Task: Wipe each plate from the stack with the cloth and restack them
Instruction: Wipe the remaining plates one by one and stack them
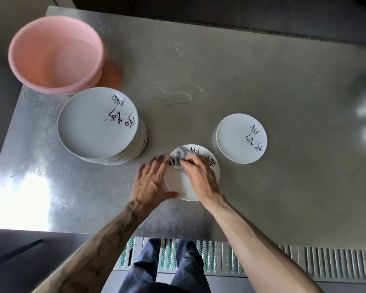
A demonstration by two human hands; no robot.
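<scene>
A tall stack of white plates [97, 123] with black brush lettering stands at the left of the steel table. One more such plate [241, 138] lies alone at the right. Between them, near the front edge, lies a third plate [178, 185]. My right hand [199, 176] grips a crumpled grey cloth [178, 158] and presses it onto this plate's far left part. My left hand [152, 182] lies over the plate's left rim, fingers spread straight, thumb along the near rim.
A pink plastic basin [55, 53] stands at the back left, behind the stack. A small puddle of water [175, 98] lies on the steel table [262, 197] at the middle. The table's front edge runs just above my legs, with a metal floor grating below.
</scene>
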